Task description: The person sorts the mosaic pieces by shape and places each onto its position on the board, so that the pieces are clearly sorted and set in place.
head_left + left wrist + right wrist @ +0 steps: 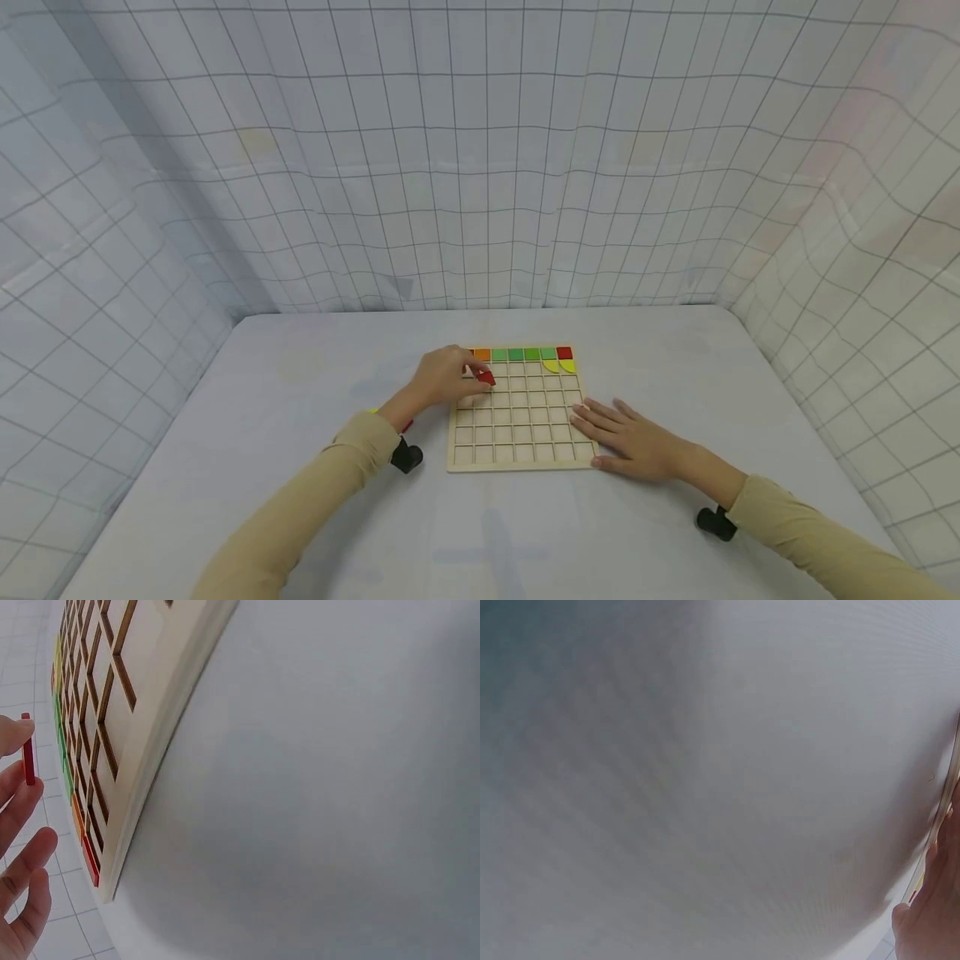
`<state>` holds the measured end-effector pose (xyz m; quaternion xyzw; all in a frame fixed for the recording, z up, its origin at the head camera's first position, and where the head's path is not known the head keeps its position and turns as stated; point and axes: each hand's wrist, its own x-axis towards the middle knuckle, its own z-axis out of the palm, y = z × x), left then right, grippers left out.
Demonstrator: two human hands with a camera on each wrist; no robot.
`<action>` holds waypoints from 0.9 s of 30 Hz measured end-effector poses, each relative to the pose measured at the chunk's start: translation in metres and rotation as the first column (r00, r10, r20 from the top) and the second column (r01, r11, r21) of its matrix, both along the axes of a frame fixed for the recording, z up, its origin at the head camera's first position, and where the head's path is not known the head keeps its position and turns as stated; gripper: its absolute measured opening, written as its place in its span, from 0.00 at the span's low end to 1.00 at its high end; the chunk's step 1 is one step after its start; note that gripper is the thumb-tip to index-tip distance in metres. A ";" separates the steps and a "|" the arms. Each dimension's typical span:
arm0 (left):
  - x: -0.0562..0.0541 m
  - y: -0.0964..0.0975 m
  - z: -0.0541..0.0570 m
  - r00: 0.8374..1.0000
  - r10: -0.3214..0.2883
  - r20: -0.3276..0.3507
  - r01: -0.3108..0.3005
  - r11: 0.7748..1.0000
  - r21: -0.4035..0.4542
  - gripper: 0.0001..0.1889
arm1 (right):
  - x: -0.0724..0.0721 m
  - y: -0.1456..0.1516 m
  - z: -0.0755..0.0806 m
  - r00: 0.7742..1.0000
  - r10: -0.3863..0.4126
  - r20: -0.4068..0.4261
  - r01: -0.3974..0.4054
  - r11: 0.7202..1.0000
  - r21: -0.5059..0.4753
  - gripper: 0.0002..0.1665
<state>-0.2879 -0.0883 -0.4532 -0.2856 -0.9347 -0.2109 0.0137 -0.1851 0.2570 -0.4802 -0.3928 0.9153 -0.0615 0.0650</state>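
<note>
A wooden grid board (525, 468) lies on the table, its far row filled with red, orange and green tiles (516, 354). Two yellow quarter-round pieces (567, 366) sit in the second row at the right. Over the board's far left part, my left hand (447, 375) pinches a red tile (486, 378) between thumb and fingers. The left wrist view shows that tile (28, 750) edge-on, held apart from the board. My right hand (633, 439) lies flat with spread fingers, its fingertips touching the board's right edge. In the right wrist view only part of this hand (934, 911) appears.
Partly hidden behind the left wrist, some red and yellow pieces (407, 426) lie on the white table (525, 542). Grid-patterned curtains (495, 167) enclose the table at the back and both sides. A black wrist camera (407, 456) hangs under each forearm.
</note>
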 end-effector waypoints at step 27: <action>-0.027 0.053 -0.011 0.999 -0.031 0.022 0.032 0.999 -0.017 0.13 | -0.003 0.001 -0.002 1.000 -0.008 0.020 0.007 1.000 0.020 0.41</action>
